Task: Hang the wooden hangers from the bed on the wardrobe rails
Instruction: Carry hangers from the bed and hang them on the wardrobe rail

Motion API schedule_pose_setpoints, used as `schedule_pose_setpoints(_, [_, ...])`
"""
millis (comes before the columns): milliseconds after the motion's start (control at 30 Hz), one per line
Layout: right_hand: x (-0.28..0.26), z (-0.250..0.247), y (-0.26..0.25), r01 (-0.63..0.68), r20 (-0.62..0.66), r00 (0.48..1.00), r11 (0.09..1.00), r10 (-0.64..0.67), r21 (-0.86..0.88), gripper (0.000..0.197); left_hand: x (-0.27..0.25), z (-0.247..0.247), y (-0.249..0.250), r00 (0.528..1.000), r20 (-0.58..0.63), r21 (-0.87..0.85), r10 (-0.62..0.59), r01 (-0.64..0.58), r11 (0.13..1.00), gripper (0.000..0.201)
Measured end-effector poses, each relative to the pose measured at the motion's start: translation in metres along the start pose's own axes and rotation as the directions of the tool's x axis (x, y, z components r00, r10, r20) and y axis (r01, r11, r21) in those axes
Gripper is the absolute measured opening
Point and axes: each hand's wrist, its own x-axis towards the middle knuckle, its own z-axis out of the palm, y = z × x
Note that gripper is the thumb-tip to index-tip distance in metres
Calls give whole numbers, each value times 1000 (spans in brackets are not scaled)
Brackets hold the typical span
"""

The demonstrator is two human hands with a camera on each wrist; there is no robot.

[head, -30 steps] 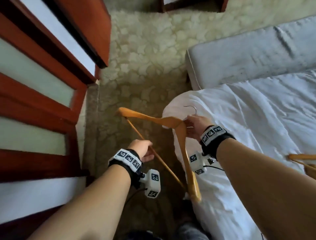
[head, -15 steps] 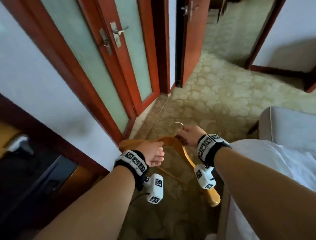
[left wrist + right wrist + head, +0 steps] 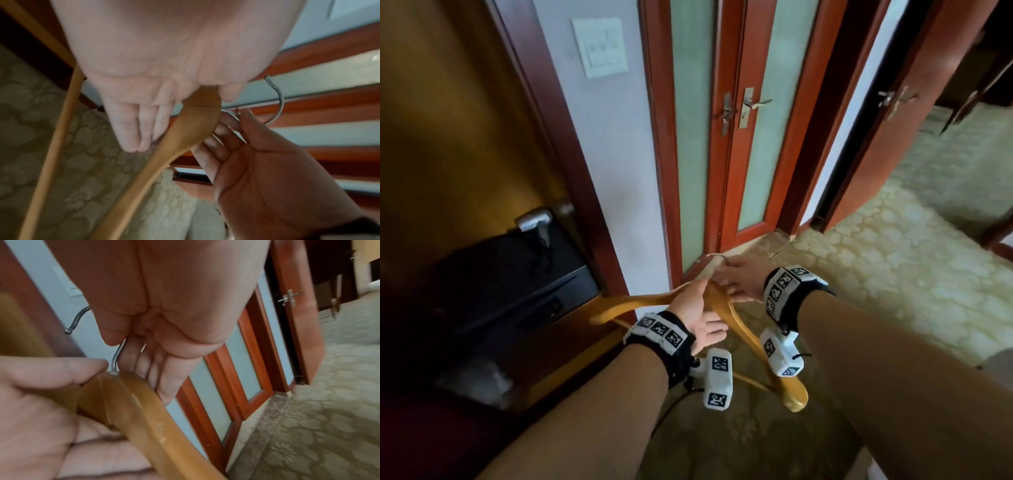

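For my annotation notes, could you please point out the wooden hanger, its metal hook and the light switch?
wooden hanger [image 3: 727, 313], head view, right arm.
metal hook [image 3: 280, 101], left wrist view, curved bend.
light switch [image 3: 602, 48], head view, plate centre.

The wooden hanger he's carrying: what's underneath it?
Under the hanger lies patterned carpet, seen between its arms. The left hand, the right hand and both wrist cameras cover part of it.

We could not see the hanger's [image 3: 726, 310] middle, covered by our left hand [image 3: 697, 317]. Our right hand [image 3: 739, 279] hid part of its hook [image 3: 276, 104].
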Motion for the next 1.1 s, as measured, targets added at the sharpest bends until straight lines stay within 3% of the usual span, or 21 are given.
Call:
schedule_pose_setpoints(67, [0, 9, -9, 47, 55, 998, 998, -44, -44, 13, -4, -1, -7, 990, -86, -159, 108, -121, 980, 76])
schedule_pose_setpoints(233, [-4, 34, -33, 253, 159, 964, 922, -214, -293, 34, -23, -12, -19, 932, -255, -300, 257, -329, 895, 51])
schedule_pose_setpoints(367, [-21, 57, -63, 375, 311, 909, 872, -278, -314, 56, -51, -27, -28, 880, -361, -314, 308, -426, 849, 50])
schedule_pose_setpoints(467, [-40, 76, -96, 492, 377, 854, 792, -358, -362, 52, -85, -41, -27, 829, -438, -233, 348, -479, 846, 57])
schedule_pose_setpoints(567, [-58, 97, -133, 598, 420, 797, 667, -434, -445, 44, -120, -57, -20, 801, -450, -180, 395, -515, 838, 62])
schedule_pose_setpoints(667, [-72, 114, -167, 639, 401, 769, 598, -498, -484, 48, -152, -76, -6, 777, -452, -135, 438, -545, 827, 57])
schedule_pose_setpoints(1100, [-109, 224, -338, 629, 253, 750, 543, -611, -556, 50, -279, -185, 96, 699, -365, -50, 615, -674, 737, 57])
